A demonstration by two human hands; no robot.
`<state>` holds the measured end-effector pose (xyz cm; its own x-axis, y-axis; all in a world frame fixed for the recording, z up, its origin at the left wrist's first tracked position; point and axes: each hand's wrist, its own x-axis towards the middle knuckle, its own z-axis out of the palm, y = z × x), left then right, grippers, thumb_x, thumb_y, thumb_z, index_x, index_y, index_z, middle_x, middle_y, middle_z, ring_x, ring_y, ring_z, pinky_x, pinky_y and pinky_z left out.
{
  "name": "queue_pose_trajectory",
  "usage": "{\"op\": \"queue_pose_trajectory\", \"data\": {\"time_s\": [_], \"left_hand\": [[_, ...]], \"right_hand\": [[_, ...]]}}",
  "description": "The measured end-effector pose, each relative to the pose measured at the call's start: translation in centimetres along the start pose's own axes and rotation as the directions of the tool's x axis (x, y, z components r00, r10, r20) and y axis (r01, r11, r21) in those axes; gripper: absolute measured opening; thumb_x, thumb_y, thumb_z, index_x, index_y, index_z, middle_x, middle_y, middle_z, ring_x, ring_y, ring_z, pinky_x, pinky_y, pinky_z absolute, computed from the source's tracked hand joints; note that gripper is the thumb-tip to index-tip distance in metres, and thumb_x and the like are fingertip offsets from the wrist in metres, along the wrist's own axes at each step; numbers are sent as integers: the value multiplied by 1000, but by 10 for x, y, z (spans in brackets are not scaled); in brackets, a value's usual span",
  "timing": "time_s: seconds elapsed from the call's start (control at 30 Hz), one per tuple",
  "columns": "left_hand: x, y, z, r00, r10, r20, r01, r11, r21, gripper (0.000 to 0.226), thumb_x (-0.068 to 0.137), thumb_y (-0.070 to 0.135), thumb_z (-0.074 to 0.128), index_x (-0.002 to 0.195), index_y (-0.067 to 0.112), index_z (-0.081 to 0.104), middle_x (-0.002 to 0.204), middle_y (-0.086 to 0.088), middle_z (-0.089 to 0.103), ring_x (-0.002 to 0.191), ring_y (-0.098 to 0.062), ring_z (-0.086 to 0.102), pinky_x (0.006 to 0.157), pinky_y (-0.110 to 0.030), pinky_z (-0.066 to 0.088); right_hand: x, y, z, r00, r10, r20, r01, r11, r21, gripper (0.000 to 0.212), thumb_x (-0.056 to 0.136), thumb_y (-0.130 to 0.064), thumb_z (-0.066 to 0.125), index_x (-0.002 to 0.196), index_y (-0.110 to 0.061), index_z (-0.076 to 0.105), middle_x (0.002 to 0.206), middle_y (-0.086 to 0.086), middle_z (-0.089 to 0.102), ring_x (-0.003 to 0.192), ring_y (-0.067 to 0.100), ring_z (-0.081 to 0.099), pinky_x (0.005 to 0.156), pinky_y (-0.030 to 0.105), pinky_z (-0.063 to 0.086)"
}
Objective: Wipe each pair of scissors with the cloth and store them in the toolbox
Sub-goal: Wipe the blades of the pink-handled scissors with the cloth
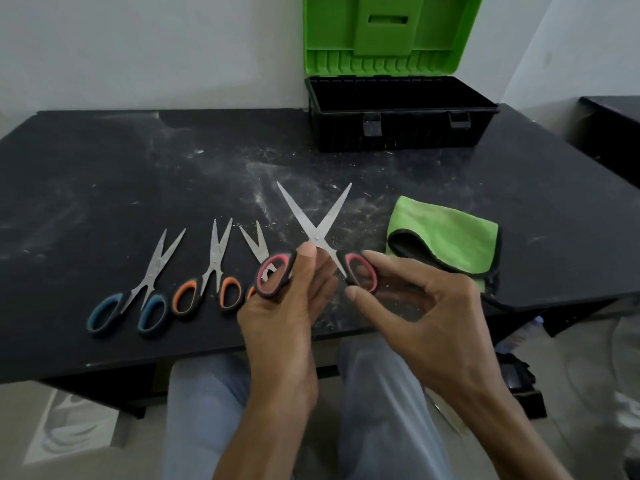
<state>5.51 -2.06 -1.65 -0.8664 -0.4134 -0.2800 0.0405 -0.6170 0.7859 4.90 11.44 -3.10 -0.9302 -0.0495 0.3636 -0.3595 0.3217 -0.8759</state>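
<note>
- Four pairs of scissors are in view at a black table smeared with white dust; three lie on its top, one is in hand.
- Held above the near edge, the pink-handled scissors have their blades spread wide in an X, tips pointing away from the person.
- Fingers of the left hand curl round the left handle loop, the thumb lying up beside the pivot.
- Thumb and fingers of the right hand pinch the right handle loop; the two hands sit close together, each clamped on its own loop.
- Furthest left on the table lie the blue-handled scissors, blades slightly parted.
- Just beside them to the right are the orange-handled scissors, also slightly parted.
- Next along is a half-hidden pair: its parted blades show, while its handles are mostly behind the left hand, with only a sliver of orange visible.
- Folded green cloth with dark edging rests on the table to the right of the hands, near the front edge.
- At the back of the table stands the black toolbox, its green lid raised upright against the wall; nothing can be made out in its dark interior.
</note>
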Motion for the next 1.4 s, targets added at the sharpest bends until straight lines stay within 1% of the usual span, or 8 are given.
{"op": "queue_pose_trajectory", "data": {"time_s": [0.2,0.33,0.4,0.5,0.6,1.03,1.23,1.4], "left_hand": [[11,16,-3,988,-26,-154,11,995,-103,12,87,24,70,85,14,77,86,-3,79,79,-14,76,66,-24,62],[13,19,-9,986,-30,-164,16,996,-87,14,85,25,72,89,12,78,89,-10,79,75,-14,75,60,-19,58],[14,19,-10,990,-32,-134,21,997,-76,14,82,19,75,91,9,78,91,-10,79,77,-13,75,60,-15,56],[16,19,-11,994,-39,-105,30,996,-82,19,77,9,78,95,4,77,96,-10,78,83,-15,75,64,-15,57],[19,18,-11,994,-49,-94,42,996,-80,18,77,9,78,95,4,77,96,-10,78,83,-15,76,65,-15,58],[16,18,4,1000,1,-29,2,992,124,10,73,18,81,79,11,78,69,1,71,60,-9,61,57,-23,57],[8,13,13,999,35,6,-35,994,107,16,73,18,79,84,7,77,77,-4,77,69,-12,67,66,-25,55],[2,21,9,998,62,15,-63,997,39,22,71,25,76,85,8,77,78,-4,75,63,-9,64,58,-19,52]], "right_hand": [[34,3,-15,976,-107,-188,18,905,-424,55,86,-69,65,119,-26,76,111,-12,71,106,10,67,91,38,59],[70,26,-14,965,191,-182,-264,681,-683,102,72,-93,55,142,-18,60,131,8,54,125,29,50,108,38,39],[78,36,-12,965,207,-162,-257,616,-745,90,76,-83,66,129,-11,70,121,15,63,116,35,59,102,43,45],[88,35,-25,975,146,-169,-223,698,-681,43,92,-42,74,76,-2,74,77,16,69,69,31,62,65,37,49],[95,24,-42,960,200,-196,-275,802,-530,56,100,-34,68,54,-8,50,52,6,48,52,25,46,53,32,35],[96,-42,-73,1000,-11,-20,1,882,-471,53,105,-42,57,84,6,63,62,17,61,52,27,53,52,39,46],[57,-71,-57,940,-137,312,262,878,-402,42,100,-49,52,87,-13,68,72,1,66,58,17,61,52,32,50],[33,-69,-57,808,-253,532,478,810,-340,40,90,-73,58,104,-40,77,124,-25,72,129,-2,60,100,28,56]]}}
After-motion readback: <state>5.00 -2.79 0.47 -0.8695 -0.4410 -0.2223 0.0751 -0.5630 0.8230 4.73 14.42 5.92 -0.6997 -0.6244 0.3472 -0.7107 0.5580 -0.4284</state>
